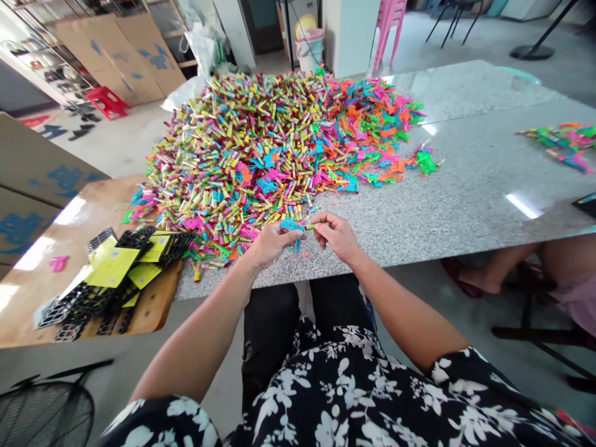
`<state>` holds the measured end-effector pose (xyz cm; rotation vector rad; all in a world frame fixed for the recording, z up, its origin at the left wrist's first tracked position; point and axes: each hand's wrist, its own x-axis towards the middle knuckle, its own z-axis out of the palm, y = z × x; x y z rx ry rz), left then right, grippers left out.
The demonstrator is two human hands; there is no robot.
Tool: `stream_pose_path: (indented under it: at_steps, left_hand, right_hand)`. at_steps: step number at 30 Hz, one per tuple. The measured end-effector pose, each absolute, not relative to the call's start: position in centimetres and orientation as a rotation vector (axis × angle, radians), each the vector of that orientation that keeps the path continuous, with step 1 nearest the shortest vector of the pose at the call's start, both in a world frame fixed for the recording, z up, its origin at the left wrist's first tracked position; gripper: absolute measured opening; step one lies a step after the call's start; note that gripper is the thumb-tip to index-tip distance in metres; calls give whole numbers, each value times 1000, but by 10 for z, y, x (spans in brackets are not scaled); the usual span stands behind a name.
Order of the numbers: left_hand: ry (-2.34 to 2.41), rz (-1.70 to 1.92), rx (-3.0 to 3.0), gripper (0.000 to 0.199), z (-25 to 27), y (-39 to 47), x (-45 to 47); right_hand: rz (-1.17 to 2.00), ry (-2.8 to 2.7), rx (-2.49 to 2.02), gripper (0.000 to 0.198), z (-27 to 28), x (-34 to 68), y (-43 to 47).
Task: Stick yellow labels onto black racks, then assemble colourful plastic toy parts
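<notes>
Over the table's front edge, my left hand (pixel 270 246) pinches a small blue plastic piece (pixel 291 225) with a patterned surface, perhaps a toy gun. Opposite it, my right hand (pixel 339 236) has thumb and fingers closed on a small yellow-green tube (pixel 309 228) with a dark red end. The tube's end meets or nearly meets the blue piece; whether they are joined I cannot tell. Just beyond both hands rises a large heap of similar small tubes (pixel 223 155), with bright plastic pieces (pixel 363 118) in orange, green, blue and pink at its right.
Black plastic grids with yellow cards (pixel 113 267) lie on the wooden table (pixel 162 304) to the left, near a pink piece (pixel 58 264). Another small pile (pixel 570 141) lies far right on the granite tabletop (pixel 470 174). A seated person's leg (pixel 505 268) shows at right; a fan (pixel 44 413) stands lower left.
</notes>
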<state>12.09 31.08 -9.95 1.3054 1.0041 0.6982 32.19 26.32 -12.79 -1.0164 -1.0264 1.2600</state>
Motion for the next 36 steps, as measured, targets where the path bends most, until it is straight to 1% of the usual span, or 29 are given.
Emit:
stream_pose_path:
  at_steps: [5,10,14,18,22,24,25,27,28,30,32,34,36]
  left_hand:
    - [1087,588,1524,38,-92,310,118]
    - [1023,427,1645,35,-78,307,117]
    - [1009,269,1738,27,-69,306,119]
    - [1010,226,1736,24,-77,302,126]
    - [1060,208,1760,23,-98,290,138]
    - [1102,250,1779,28,-105,288,136]
    - [1114,285,1792,33,-106,289,130]
    - [1141,335,1895,48,-103,299,109]
    - [1177,338,1985,54,-101,306,94]
    - [1354,279,2211,58,-94,321,65]
    - [1622,137,2287,66,-91,332,45]
    - [1821,-13,2257,78,-93,337,41]
    - [1891,-102,2245,85,-100,338,50]
  right_hand:
    - [1250,-1094,-1054,12,-125,326,260]
    - [1244,-1270,-1073,10,-121,334,261]
    - [1219,-1430,-1087,10,-113,341,265]
    - [1191,-1465,-1056,8,-115,339,262]
    - [1140,-1443,-1149,6,-133,334,252]
    - [1151,-1364,-1255,7,-143,344,251]
    - [1154,-1279,-1317,7,-148,356,252]
    - [1075,-996,-1412,5,-153,389,259]
    - [976,-788,-1414,4,-154,408,264]
    - [797,-400,-1315,9,-154,441,276]
    - [747,-211,-1273,11,-155,452,284]
    - [820,-343,-1357,13,-157,435,286]
    - [921,-783,-1489,16,-162,393,282]
